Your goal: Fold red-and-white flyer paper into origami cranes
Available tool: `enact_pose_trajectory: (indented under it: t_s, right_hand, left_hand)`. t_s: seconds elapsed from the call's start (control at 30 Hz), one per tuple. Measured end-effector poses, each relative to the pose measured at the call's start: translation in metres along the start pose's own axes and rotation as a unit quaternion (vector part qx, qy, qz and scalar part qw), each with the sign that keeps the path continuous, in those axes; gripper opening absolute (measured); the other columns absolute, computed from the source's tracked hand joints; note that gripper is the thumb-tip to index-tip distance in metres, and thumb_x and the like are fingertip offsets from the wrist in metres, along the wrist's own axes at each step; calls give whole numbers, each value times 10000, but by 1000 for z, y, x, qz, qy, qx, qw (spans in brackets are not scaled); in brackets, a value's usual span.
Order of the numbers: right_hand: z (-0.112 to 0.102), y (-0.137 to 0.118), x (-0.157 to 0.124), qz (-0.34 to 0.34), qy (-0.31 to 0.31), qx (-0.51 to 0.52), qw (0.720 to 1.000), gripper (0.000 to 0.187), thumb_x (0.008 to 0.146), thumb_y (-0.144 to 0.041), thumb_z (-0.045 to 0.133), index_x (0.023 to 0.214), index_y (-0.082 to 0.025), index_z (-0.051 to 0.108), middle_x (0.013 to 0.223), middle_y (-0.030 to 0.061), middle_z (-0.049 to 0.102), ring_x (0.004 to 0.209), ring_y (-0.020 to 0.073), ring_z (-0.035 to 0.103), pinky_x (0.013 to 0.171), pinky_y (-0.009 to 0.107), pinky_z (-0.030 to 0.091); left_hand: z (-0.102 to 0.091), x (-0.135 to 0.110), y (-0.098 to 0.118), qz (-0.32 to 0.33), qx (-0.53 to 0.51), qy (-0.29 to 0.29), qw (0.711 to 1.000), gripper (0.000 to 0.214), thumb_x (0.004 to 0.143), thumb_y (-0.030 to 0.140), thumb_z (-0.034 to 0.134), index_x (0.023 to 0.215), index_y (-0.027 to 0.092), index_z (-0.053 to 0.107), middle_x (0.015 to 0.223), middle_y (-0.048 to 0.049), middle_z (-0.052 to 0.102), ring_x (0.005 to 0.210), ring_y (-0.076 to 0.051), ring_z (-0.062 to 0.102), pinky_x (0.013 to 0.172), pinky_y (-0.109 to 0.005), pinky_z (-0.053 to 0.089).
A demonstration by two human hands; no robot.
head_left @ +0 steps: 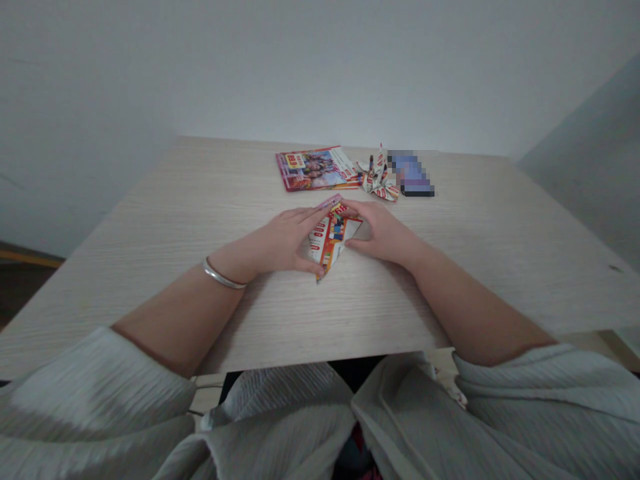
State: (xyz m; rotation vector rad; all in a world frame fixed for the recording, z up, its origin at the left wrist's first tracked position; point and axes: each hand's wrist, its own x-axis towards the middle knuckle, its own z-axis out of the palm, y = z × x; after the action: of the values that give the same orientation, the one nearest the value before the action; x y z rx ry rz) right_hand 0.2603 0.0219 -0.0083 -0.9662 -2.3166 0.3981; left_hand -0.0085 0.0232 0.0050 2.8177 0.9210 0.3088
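Note:
A folded piece of printed paper [331,239], white, red and yellow with pointed corners, lies on the table between my hands. My left hand [287,241] holds its left side, the fingers along the upper edge and the thumb at the lower tip. From the other side, my right hand [384,230] grips the paper, with fingertips at its top and the thumb by its right edge. Parts of the upper edge are hidden under the fingers.
Behind my hands lies a stack of printed leaflets [317,168]. To its right sits a folded paper piece [379,181] with several points, beside a phone-like object [413,175], blurred out. The pale wooden table [210,180] meets a wall at the back.

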Motion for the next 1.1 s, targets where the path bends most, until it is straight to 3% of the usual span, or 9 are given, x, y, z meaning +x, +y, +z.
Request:
enact_pose_trajectory:
  t_s: [0.1,0.2,0.37,0.47,0.7,0.87,0.9,1.0,1.1]
  right_hand:
    - [-3,-4,0,-10,41,13,999,689,805,-242,753,1470,-154,593,1412,188,693,1237,306,670,1104,491,503]
    - [-8,-8,-1,-12,58,19,998,510,863,-236,668,1366,-155,657,1190,127,769,1033,251,710,997,438,543]
    - [-14,-12,-4,26,-2,-1,1000,266,990,-287,555,1120,-204,772,1067,78,807,983,230,722,914,390,546]
    - [-13,-11,-4,37,-35,-49,998,270,962,-277,628,1181,-198,765,1120,94,811,1031,256,725,949,413,540]
    - [-9,-6,-3,51,-65,-85,993,719,868,-306,782,1529,-150,547,1328,166,761,1185,336,708,1027,480,539]
    - [-10,-4,-5,71,-72,-114,988,728,876,-330,785,1540,-145,550,1421,202,707,1246,374,687,1059,514,529]
    - [-10,-3,-5,67,-76,-117,988,697,882,-323,777,1526,-157,568,1422,193,707,1236,373,689,1063,519,525]
    - [-13,-2,-5,45,-80,-131,987,606,903,-291,751,1484,-195,607,1426,161,708,1230,355,680,1089,522,503]
    - [-17,-3,-6,53,-71,-177,980,518,939,-306,704,1433,-161,648,1345,189,729,1219,362,664,1080,526,498]
  left_hand:
    - [-3,0,5,-32,42,-11,999,1289,778,721,795,1703,73,173,1621,-310,467,1474,-418,511,1197,-461,370]
    - [-5,-1,9,-64,72,-14,995,1227,833,741,727,1699,57,192,1566,-304,533,1416,-425,554,1177,-474,376]
    - [-3,-3,6,-82,80,-9,993,915,1031,624,485,1708,79,199,1602,-257,516,1393,-385,553,1182,-484,369]
    - [-1,-3,3,-85,73,3,994,733,1101,527,302,1702,110,252,1621,-217,512,1385,-357,551,1187,-494,368]
    - [2,-1,1,-112,25,49,992,873,956,490,607,1666,79,308,1577,-241,542,1436,-396,510,1209,-545,391]
    - [-8,3,14,-118,-60,131,983,839,883,347,680,1636,135,378,1632,-209,486,1457,-337,520,1193,-476,456]
    - [-12,3,17,-117,-70,139,981,782,886,323,668,1609,151,424,1575,-187,555,1378,-313,586,1140,-449,500]
    - [-21,4,18,-108,-58,101,987,468,905,250,610,1363,168,664,1094,-85,774,969,-229,709,928,-372,563]
    - [-27,3,13,-38,12,41,998,239,941,231,559,1017,206,784,948,-65,763,932,-226,690,938,-377,534]
